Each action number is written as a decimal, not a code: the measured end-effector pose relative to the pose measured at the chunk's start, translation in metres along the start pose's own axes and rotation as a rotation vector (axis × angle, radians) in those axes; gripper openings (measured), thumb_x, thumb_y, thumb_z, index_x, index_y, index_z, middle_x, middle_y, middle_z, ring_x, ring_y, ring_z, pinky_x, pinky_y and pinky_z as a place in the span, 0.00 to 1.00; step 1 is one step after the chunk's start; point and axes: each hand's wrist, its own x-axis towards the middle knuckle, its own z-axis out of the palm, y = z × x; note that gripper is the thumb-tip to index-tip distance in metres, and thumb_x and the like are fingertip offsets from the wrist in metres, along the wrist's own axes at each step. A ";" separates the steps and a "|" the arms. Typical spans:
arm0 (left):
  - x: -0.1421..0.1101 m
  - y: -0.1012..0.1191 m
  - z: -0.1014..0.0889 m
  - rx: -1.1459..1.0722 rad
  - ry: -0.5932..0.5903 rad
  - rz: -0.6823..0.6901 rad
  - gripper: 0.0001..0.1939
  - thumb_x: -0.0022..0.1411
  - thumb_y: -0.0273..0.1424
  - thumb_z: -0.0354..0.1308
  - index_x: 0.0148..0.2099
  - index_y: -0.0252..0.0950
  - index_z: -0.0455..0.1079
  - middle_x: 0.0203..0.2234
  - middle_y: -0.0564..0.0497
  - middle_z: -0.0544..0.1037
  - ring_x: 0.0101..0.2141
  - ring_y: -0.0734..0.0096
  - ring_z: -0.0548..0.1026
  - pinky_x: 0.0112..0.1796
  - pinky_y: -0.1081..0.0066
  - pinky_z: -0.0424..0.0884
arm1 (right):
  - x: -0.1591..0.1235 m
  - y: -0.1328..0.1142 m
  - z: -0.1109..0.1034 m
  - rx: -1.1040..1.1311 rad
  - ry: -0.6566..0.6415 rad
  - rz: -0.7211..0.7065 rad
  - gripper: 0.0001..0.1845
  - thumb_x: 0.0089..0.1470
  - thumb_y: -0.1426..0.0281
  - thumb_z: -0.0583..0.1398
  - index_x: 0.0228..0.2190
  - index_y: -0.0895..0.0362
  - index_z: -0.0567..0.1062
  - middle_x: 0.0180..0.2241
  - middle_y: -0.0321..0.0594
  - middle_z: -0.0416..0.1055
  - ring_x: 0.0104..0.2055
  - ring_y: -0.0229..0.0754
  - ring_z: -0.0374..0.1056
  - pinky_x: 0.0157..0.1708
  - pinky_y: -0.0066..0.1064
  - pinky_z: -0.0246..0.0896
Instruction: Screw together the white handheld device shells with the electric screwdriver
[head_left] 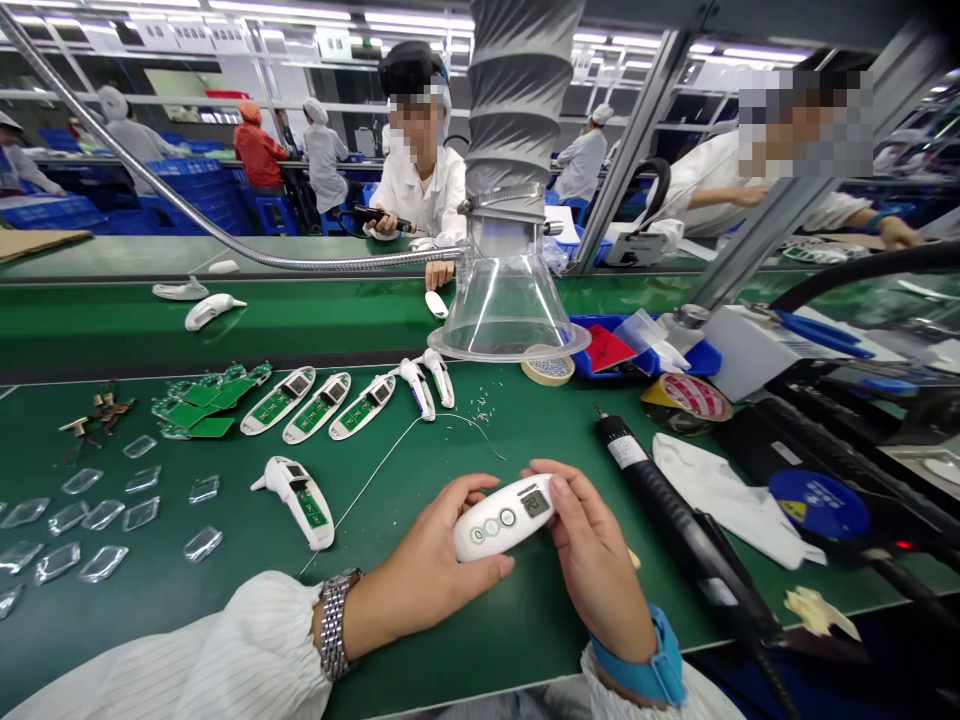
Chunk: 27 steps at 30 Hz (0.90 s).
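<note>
Between my two hands is a white ear thermometer (491,525) with round buttons and a small grey display, its front turned up toward me. My left hand (431,545) wraps round its button end, thumb along the lower edge. At the display end, the fingers and thumb of my right hand (585,530) grip it. To the left lies an opened thermometer (304,505) with its green circuit board showing. Three white shells with boards (364,407) lie in a row beyond it, beside two upright-leaning thermometer bodies (427,385).
Clear plastic lens pieces (105,515) and a pile of green circuit boards (206,400) lie at left. A transparent extraction hood (510,310) hangs ahead. A black electric screwdriver (675,510) rests at right, near a blue tray (705,357). A co-worker (427,180) sits opposite.
</note>
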 end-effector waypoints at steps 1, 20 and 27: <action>0.000 0.000 0.000 0.008 0.000 0.004 0.30 0.48 0.28 0.62 0.54 0.37 0.58 0.43 0.46 0.66 0.42 0.62 0.66 0.42 0.66 0.62 | 0.000 0.000 0.000 -0.003 0.001 0.001 0.20 0.56 0.53 0.52 0.43 0.54 0.67 0.41 0.42 0.68 0.43 0.44 0.64 0.42 0.34 0.60; 0.006 -0.006 -0.006 0.021 0.056 0.047 0.20 0.50 0.30 0.61 0.46 0.35 0.63 0.33 0.52 0.67 0.34 0.69 0.64 0.34 0.73 0.60 | -0.013 -0.030 -0.062 -0.758 0.202 -0.401 0.20 0.53 0.55 0.54 0.45 0.51 0.67 0.36 0.41 0.70 0.34 0.43 0.68 0.36 0.36 0.65; 0.009 0.003 -0.005 -0.372 -0.022 -0.131 0.17 0.54 0.38 0.58 0.43 0.36 0.63 0.23 0.59 0.61 0.19 0.82 0.56 0.19 0.79 0.52 | 0.003 -0.044 -0.167 -1.350 0.002 -0.576 0.17 0.57 0.63 0.50 0.46 0.53 0.70 0.42 0.49 0.71 0.39 0.47 0.70 0.35 0.36 0.66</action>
